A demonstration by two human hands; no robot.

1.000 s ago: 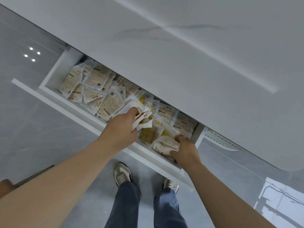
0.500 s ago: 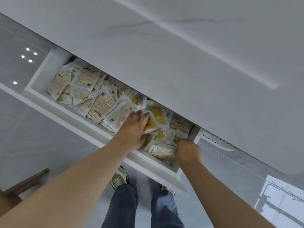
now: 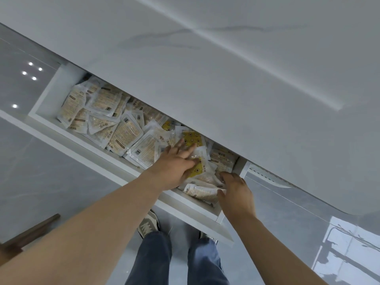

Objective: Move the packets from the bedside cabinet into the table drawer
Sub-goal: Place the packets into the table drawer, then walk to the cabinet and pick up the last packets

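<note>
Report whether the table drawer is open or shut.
Open. The drawer is pulled out from under the tabletop, its packets lie exposed, and the left hand rests flat on them inside.

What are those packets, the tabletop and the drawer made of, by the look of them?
The packets look like thin plastic film: glossy, crinkled, clear sealed edges. The tabletop seems marble or a marble-look slab: white, faint grey veins, soft sheen. The drawer is probably painted or laminated board: plain matt white, flat square edges.
</note>
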